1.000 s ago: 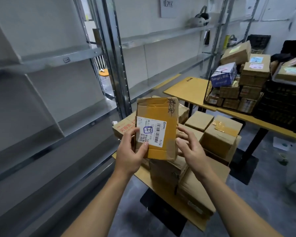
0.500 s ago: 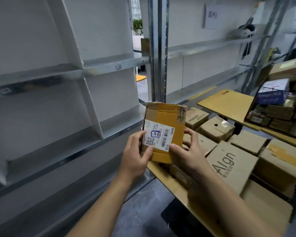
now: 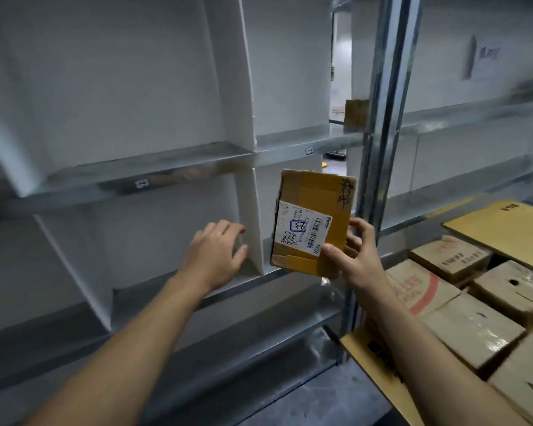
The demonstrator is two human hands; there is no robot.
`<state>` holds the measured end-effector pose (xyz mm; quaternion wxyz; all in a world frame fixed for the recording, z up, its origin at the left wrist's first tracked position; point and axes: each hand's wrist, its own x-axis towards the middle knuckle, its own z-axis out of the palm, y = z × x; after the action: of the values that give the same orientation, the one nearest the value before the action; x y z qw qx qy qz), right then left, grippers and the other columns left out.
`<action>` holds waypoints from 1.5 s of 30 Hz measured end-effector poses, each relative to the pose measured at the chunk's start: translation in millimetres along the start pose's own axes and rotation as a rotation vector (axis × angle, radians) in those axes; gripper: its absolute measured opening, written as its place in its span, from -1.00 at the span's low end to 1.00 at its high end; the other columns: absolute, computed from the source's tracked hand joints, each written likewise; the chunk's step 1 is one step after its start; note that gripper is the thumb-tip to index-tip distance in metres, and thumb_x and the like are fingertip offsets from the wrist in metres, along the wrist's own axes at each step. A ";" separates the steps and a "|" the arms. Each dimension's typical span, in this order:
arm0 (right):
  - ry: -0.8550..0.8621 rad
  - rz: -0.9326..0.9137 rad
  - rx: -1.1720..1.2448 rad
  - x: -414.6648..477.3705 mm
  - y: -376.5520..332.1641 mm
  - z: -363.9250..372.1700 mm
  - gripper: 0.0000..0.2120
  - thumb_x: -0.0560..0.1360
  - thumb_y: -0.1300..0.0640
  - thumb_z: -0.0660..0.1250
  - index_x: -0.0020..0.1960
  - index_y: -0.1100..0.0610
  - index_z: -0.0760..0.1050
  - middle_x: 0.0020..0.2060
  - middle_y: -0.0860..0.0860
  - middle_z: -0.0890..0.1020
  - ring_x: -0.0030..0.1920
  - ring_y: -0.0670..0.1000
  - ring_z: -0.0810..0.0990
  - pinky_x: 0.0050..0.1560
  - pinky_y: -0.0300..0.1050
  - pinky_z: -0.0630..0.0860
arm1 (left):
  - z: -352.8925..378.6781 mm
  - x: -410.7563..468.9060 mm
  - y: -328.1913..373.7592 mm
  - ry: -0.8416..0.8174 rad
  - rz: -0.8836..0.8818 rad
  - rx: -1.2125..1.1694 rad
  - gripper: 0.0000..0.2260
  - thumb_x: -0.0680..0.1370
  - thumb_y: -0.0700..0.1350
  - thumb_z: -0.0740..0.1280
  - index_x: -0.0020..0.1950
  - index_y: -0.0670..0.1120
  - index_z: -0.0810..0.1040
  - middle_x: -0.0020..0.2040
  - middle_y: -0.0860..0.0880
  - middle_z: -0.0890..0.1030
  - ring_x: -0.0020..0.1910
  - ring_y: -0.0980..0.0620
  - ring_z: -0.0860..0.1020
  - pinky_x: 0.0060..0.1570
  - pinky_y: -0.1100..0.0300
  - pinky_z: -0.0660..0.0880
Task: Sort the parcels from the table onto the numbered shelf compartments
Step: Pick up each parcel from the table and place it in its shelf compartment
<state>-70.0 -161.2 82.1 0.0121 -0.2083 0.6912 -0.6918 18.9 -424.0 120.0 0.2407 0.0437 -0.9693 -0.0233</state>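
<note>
A small brown cardboard parcel (image 3: 313,216) with a white shipping label and yellow tape is held upright in front of the metal shelf (image 3: 173,176). My right hand (image 3: 356,258) pinches its lower right corner, thumb on the label side and fingers behind. My left hand (image 3: 216,252) is off the parcel and reaches to the left, its fingers loosely bent at the white divider (image 3: 250,222) between two compartments of the middle shelf row. Small number tags (image 3: 310,150) sit on the shelf edge above.
A table (image 3: 502,229) at the right carries several more cardboard parcels (image 3: 471,330). A vertical steel post (image 3: 382,118) stands just right of the held parcel. The shelf compartments in view hold nothing. The grey floor shows below.
My left hand let go of the parcel and moved left to the divider. My right hand alone now carries the parcel, raised toward the shelf. The view turned left.
</note>
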 end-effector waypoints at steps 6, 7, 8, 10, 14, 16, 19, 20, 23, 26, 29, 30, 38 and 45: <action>-0.183 -0.046 0.008 25.2 -2.3 63.3 -0.41 0.38 -0.16 0.52 0.23 -0.42 0.23 0.36 -0.02 0.43 0.35 0.10 0.49 0.09 0.19 0.65 | -22.0 -40.1 -69.0 -0.140 -0.195 0.260 -0.61 0.59 0.09 0.20 0.39 0.00 0.38 0.32 -0.06 0.46 0.27 -0.11 0.42 0.20 0.00 0.35; -0.214 -0.050 0.012 27.2 -0.8 73.6 -0.40 0.37 -0.18 0.53 0.23 -0.42 0.23 0.36 -0.03 0.44 0.35 0.10 0.49 0.11 0.20 0.65 | -25.4 -49.2 -76.7 -0.156 -0.222 0.286 -0.60 0.59 0.09 0.20 0.39 0.00 0.37 0.32 -0.06 0.46 0.27 -0.12 0.42 0.20 0.00 0.36; -0.245 -0.050 0.019 28.9 1.3 83.6 -0.38 0.35 -0.23 0.54 0.23 -0.43 0.23 0.36 -0.02 0.44 0.36 0.10 0.49 0.13 0.22 0.63 | -28.7 -58.3 -83.1 -0.167 -0.248 0.306 -0.60 0.59 0.08 0.20 0.40 -0.01 0.37 0.32 -0.06 0.46 0.27 -0.12 0.42 0.19 0.00 0.36; -0.307 -0.045 0.033 31.0 5.3 103.1 -0.34 0.28 -0.31 0.55 0.22 -0.45 0.24 0.37 -0.02 0.45 0.37 0.11 0.48 0.17 0.24 0.61 | -33.9 -74.9 -93.5 -0.176 -0.296 0.332 -0.60 0.59 0.08 0.20 0.41 -0.01 0.36 0.32 -0.06 0.47 0.27 -0.12 0.42 0.19 -0.01 0.36; -0.403 -0.012 0.049 31.6 16.7 139.8 -0.32 0.39 -0.12 0.52 0.37 -0.25 0.20 0.38 0.00 0.44 0.37 0.10 0.48 0.19 0.23 0.60 | -39.5 -104.4 -105.3 -0.186 -0.415 0.328 -0.60 0.60 0.07 0.18 0.42 -0.01 0.34 0.31 -0.05 0.47 0.26 -0.10 0.42 0.21 -0.01 0.37; -0.435 -0.002 0.059 31.6 21.6 152.9 -0.34 0.45 -0.01 0.51 0.39 -0.21 0.19 0.39 -0.01 0.44 0.37 0.08 0.48 0.20 0.19 0.60 | -40.2 -117.7 -108.6 -0.185 -0.467 0.328 -0.62 0.60 0.06 0.18 0.40 -0.01 0.36 0.30 -0.05 0.48 0.25 -0.10 0.43 0.18 0.01 0.37; -0.468 0.002 0.054 32.2 27.8 167.7 -0.34 0.45 -0.03 0.51 0.38 -0.22 0.19 0.39 -0.03 0.44 0.38 0.08 0.47 0.25 0.22 0.57 | -40.0 -135.1 -112.7 -0.198 -0.537 0.334 -0.64 0.59 0.06 0.19 0.36 -0.03 0.40 0.27 -0.06 0.50 0.22 -0.12 0.45 0.15 0.00 0.40; -0.476 0.003 0.048 32.5 30.3 171.9 -0.33 0.44 -0.06 0.51 0.38 -0.23 0.19 0.40 -0.03 0.43 0.39 0.08 0.47 0.25 0.25 0.56 | -39.0 -139.9 -113.8 -0.204 -0.557 0.345 -0.63 0.59 0.07 0.19 0.35 -0.03 0.41 0.27 -0.07 0.51 0.22 -0.12 0.45 0.15 0.00 0.41; -0.500 0.000 0.032 33.5 40.0 183.7 -0.31 0.41 -0.14 0.51 0.38 -0.28 0.17 0.42 -0.04 0.43 0.40 0.09 0.45 0.23 0.30 0.56 | -34.4 -149.9 -116.1 -0.197 -0.609 0.353 -0.61 0.58 0.07 0.20 0.37 -0.02 0.40 0.29 -0.06 0.50 0.23 -0.13 0.45 0.15 0.01 0.40; -0.510 -0.004 0.017 34.4 48.8 194.1 -0.30 0.41 -0.13 0.51 0.39 -0.28 0.16 0.43 -0.04 0.42 0.41 0.09 0.44 0.22 0.28 0.57 | -28.4 -155.9 -117.6 -0.193 -0.632 0.356 -0.61 0.59 0.08 0.19 0.39 -0.01 0.38 0.30 -0.05 0.49 0.24 -0.11 0.44 0.14 0.02 0.39; -0.524 0.005 0.013 37.6 56.5 206.9 -0.31 0.44 -0.10 0.50 0.40 -0.26 0.15 0.44 -0.03 0.41 0.42 0.09 0.43 0.24 0.29 0.55 | -22.8 -157.1 -123.6 -0.202 -0.646 0.343 -0.60 0.60 0.09 0.18 0.40 0.00 0.37 0.30 -0.05 0.47 0.23 -0.10 0.44 0.13 0.02 0.38; -0.528 0.009 0.010 39.4 58.6 211.9 -0.30 0.44 -0.09 0.50 0.40 -0.25 0.15 0.44 -0.03 0.40 0.42 0.09 0.42 0.26 0.30 0.54 | -21.6 -156.5 -127.5 -0.203 -0.651 0.341 -0.61 0.60 0.09 0.17 0.41 0.00 0.36 0.30 -0.05 0.47 0.23 -0.10 0.44 0.13 0.03 0.38; -0.572 -0.001 -0.021 60.3 79.8 274.7 -0.34 0.47 -0.02 0.50 0.39 -0.22 0.17 0.40 -0.09 0.41 0.39 0.00 0.41 0.26 0.09 0.56 | 1.5 -145.2 -182.8 -0.197 -0.645 0.301 -0.62 0.62 0.06 0.15 0.41 0.00 0.34 0.31 -0.02 0.47 0.23 -0.06 0.44 0.16 0.03 0.38; -0.555 0.073 -0.049 80.1 111.3 331.6 -0.36 0.48 0.03 0.50 0.38 -0.19 0.19 0.35 -0.12 0.41 0.33 -0.05 0.40 0.23 -0.03 0.52 | 28.8 -127.5 -239.8 -0.208 -0.586 0.249 -0.64 0.58 0.04 0.24 0.36 -0.03 0.42 0.24 -0.05 0.53 0.20 -0.11 0.46 0.13 0.00 0.38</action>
<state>-72.2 -505.9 -17.3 0.2209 -0.3649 0.6851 -0.5904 135.2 -649.7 19.4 0.1162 0.3471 -0.9303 0.0229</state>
